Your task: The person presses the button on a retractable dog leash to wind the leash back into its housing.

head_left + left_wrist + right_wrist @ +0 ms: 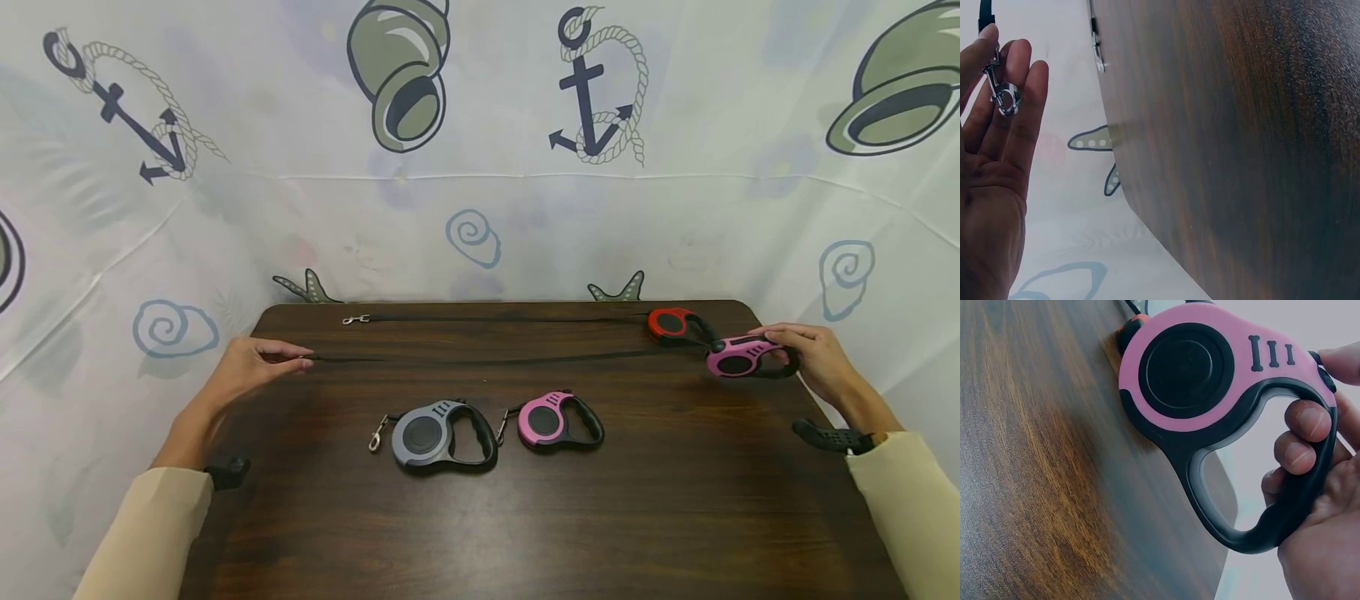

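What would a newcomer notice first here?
A black strap drawn across the table, from the pink leash that the right hand grips at the right edge to the metal clip pinched in the left hand at the left edge. Behind it a red leash lies with its strap out too; nearer, a grey leash and another pink one lie retracted.

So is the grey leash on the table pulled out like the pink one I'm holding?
No, the grey leash lies fully retracted at the table's middle, its clip close to the housing.
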